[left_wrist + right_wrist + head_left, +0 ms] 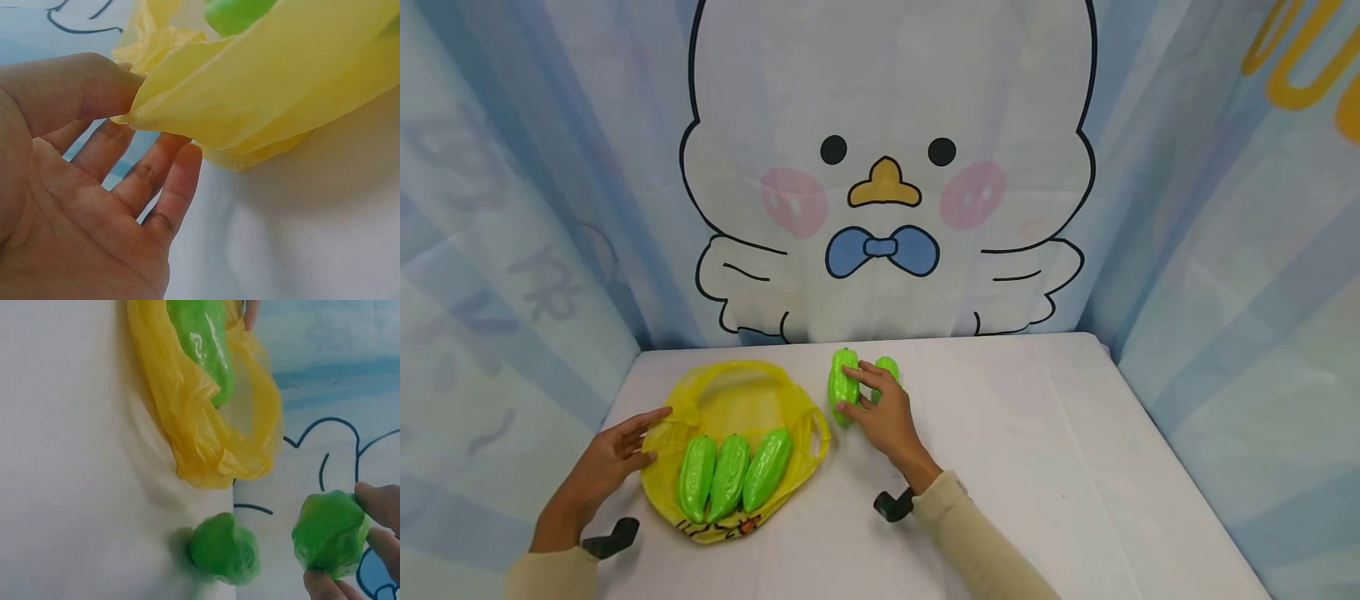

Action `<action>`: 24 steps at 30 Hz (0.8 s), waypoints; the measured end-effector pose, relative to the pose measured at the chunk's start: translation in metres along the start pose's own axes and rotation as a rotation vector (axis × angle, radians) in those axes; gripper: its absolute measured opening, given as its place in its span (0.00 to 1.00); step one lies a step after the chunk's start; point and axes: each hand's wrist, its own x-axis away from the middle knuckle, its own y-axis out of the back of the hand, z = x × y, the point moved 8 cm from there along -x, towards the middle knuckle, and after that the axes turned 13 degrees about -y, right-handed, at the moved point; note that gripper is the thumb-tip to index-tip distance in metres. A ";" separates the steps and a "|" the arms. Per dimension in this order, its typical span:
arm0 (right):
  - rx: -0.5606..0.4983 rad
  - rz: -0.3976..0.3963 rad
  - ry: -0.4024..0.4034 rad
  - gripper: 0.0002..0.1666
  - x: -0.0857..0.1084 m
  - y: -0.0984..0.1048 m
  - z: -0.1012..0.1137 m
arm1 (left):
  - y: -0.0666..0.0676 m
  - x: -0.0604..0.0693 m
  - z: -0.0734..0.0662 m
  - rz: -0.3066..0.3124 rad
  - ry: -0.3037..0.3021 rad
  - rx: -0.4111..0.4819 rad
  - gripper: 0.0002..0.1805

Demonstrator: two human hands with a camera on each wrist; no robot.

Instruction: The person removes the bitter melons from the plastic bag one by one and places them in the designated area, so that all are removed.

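A yellow plastic bag point(741, 387) lies with its mouth spread on the left of the table. Three shiny green bitter melons point(727, 477) lie side by side in it. My left hand point(613, 458) pinches the bag's left edge between thumb and fingers; in the left wrist view the thumb overlaps the yellow film point(250, 87). To the right of the bag, my right hand point(887, 417) grips another bitter melon point(842, 385) by its sides. In the right wrist view this bitter melon point(330, 534) appears above the tabletop. One more bitter melon point(887, 367) is partly hidden behind the hand.
The white-covered table point(1037, 450) reaches back to a curtain point(887, 83) printed with a cartoon bird. Light blue curtains point(1247, 275) stand along both sides. A loop handle point(820, 433) of the bag sticks out on its right side.
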 end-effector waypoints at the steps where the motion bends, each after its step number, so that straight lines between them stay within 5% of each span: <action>1: 0.006 -0.011 -0.001 0.33 0.000 0.004 -0.001 | 0.000 0.000 0.000 0.001 0.000 0.001 0.39; 24: 0.063 -0.154 -0.052 0.35 -0.012 0.086 -0.023 | -0.001 0.001 0.004 -0.001 0.002 0.014 0.39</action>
